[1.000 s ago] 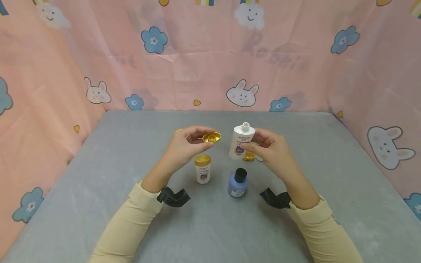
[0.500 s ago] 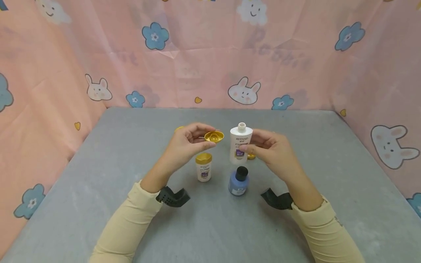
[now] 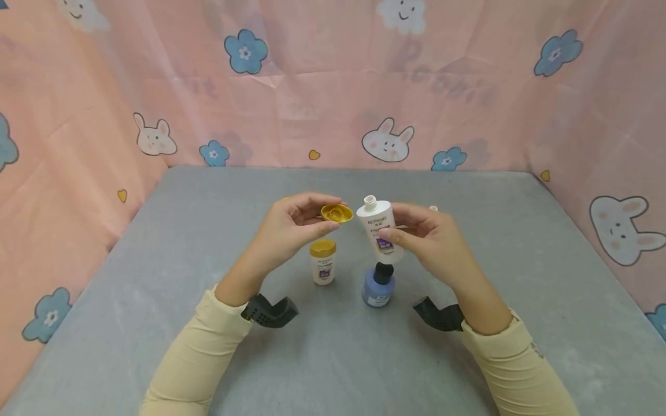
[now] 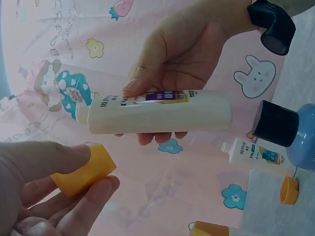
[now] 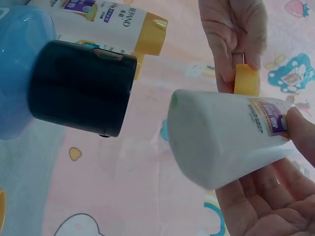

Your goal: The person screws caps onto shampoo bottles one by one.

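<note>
Left hand [image 3: 291,222] pinches the gold cap [image 3: 337,214], right hand [image 3: 432,237] grips the white bottle [image 3: 376,227], uncapped and tilted above the worktop [image 3: 333,358] | I judge both light and stiff, bottle likely slick | I'd hold the cap by its sides, the bottle mid-body

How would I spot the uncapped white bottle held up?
Find the wide grey table. Above its middle, the person's right grip holds a flattened white plastic bottle, its label marked purple, its neck bare. It's the only bottle lifted, unlike the gold-capped white bottle and black-capped blue bottle nearby.
</note>
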The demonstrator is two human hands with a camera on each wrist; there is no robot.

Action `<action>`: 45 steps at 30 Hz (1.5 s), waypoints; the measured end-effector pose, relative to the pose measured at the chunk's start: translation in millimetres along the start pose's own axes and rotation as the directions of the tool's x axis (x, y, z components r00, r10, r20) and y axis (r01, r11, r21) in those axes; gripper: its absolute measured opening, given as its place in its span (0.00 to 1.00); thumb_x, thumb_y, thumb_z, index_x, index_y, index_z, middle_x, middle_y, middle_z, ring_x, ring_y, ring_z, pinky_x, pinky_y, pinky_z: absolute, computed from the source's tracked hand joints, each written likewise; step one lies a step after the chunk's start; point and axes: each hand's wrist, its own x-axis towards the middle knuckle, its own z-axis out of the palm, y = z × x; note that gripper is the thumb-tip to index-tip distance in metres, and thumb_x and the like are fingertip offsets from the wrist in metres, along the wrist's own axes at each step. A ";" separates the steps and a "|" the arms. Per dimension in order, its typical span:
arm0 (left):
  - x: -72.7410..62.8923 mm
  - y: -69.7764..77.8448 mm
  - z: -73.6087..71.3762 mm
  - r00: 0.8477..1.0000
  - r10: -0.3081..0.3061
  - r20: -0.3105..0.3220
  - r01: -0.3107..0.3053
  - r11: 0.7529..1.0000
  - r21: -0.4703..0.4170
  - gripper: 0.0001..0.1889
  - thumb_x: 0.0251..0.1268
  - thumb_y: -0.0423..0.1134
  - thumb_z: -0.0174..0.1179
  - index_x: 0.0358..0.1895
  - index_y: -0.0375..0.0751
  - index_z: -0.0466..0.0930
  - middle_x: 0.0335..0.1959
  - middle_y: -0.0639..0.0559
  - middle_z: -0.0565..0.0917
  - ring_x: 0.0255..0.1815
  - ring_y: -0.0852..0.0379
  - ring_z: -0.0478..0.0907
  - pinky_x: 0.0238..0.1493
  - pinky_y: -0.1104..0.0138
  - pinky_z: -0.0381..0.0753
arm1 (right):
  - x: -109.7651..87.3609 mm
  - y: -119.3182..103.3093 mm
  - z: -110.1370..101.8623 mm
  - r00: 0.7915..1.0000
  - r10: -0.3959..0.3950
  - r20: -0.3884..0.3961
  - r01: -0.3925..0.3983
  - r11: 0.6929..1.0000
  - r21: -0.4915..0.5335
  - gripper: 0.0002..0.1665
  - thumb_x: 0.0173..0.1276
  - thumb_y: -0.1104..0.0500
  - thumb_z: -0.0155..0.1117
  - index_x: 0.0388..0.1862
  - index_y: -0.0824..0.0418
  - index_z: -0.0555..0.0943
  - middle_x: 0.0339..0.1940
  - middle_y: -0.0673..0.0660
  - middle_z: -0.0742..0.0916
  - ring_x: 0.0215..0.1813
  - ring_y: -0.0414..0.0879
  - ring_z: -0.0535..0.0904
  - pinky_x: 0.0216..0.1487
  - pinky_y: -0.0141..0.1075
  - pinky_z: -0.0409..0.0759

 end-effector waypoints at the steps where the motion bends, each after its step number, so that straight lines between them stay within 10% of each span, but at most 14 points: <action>1: -0.1 0.8 -0.3 1.000 0.001 0.001 -0.001 1.000 -0.001 0.17 0.63 0.24 0.64 0.56 0.29 0.80 0.56 0.38 0.83 0.51 0.54 0.85 0.56 0.66 0.84 | -0.1 -0.2 0.2 1.000 -0.010 0.008 0.010 1.000 -0.013 0.21 0.68 0.61 0.68 0.59 0.63 0.81 0.52 0.62 0.88 0.47 0.35 0.85 0.49 0.27 0.84; 45: -9.2 11.4 -3.6 0.999 0.051 0.014 -0.052 0.996 0.071 0.18 0.62 0.27 0.66 0.56 0.33 0.83 0.53 0.42 0.85 0.50 0.48 0.85 0.54 0.64 0.85 | -3.3 -3.8 6.6 0.988 -0.008 0.156 0.019 0.997 -0.070 0.19 0.65 0.60 0.71 0.56 0.62 0.84 0.50 0.59 0.89 0.46 0.50 0.86 0.45 0.40 0.85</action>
